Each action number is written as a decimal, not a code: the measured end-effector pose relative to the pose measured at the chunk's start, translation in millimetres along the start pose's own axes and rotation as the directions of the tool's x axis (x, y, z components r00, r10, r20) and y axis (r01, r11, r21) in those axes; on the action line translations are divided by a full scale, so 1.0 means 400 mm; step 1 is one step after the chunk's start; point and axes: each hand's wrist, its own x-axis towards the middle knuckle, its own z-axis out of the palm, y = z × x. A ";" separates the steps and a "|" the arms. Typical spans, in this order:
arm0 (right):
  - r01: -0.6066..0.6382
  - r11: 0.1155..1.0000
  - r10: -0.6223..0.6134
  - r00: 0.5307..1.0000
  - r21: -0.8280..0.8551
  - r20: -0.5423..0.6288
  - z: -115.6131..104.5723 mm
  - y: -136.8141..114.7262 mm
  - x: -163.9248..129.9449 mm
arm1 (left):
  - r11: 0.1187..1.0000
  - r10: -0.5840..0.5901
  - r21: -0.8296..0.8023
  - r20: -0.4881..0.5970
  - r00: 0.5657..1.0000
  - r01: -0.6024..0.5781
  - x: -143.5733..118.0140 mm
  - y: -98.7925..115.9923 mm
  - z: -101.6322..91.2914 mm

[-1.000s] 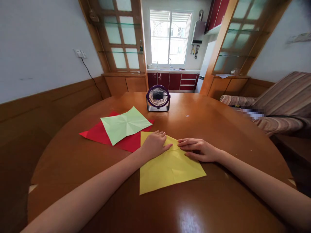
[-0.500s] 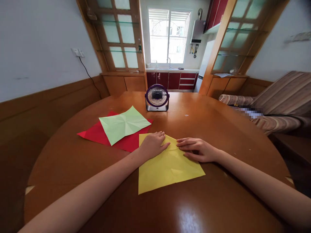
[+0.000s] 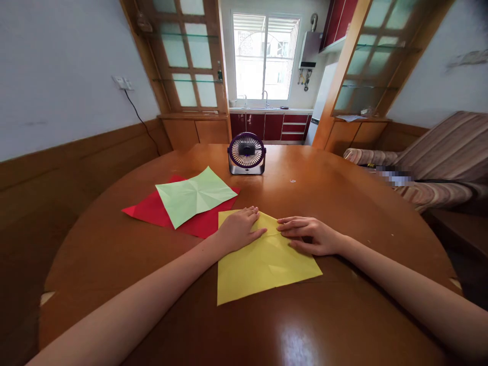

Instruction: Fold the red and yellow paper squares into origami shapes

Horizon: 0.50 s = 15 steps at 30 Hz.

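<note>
On the near half of the brown wooden table (image 3: 362,305), a yellow sheet of paper (image 3: 263,274) lies in front of the person, with faint creases across its surface. The left hand (image 3: 241,227) rests palm down on the sheet's upper left part, open, fingers extended toward the far edge and thumb pointing right; it grips nothing. The right hand (image 3: 307,235) lies at the sheet's upper right edge, open, its fingers slightly bent, fingertips on the paper near the left thumb. Whether they press cannot be told.

Left of the yellow sheet, a light green sheet (image 3: 196,195), with crease lines radiating from near its middle, lies on top of a red sheet (image 3: 150,209). The red sheet's right side meets the yellow sheet near its upper left corner; overlap or mere contact cannot be told. Beyond the papers a small round fan (image 3: 247,152) stands upright on its stand, facing the person. A small white scrap (image 3: 292,181) lies right of the fan, well apart from the hands.
</note>
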 end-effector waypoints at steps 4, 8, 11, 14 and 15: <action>0.005 1.000 -0.005 1.000 0.003 -0.003 0.001 0.000 -0.001 | 1.000 -0.013 -0.002 0.020 1.000 0.013 -0.001 0.001 -0.003; 0.000 1.000 0.000 1.000 0.006 -0.005 0.002 -0.001 -0.001 | 1.000 -0.007 0.002 0.029 1.000 0.007 0.000 0.001 -0.003; -0.003 1.000 0.003 1.000 0.009 -0.014 0.002 -0.001 -0.001 | 1.000 -0.006 0.007 0.021 1.000 0.005 -0.001 0.001 -0.002; -0.008 1.000 0.008 0.999 0.018 -0.031 0.003 0.002 0.000 | 1.000 -0.007 0.011 0.015 1.000 0.007 -0.001 0.001 -0.001; -0.010 1.000 0.010 0.999 0.021 -0.037 0.003 0.003 0.000 | 1.000 -0.007 0.012 0.014 1.000 0.007 -0.001 0.001 0.000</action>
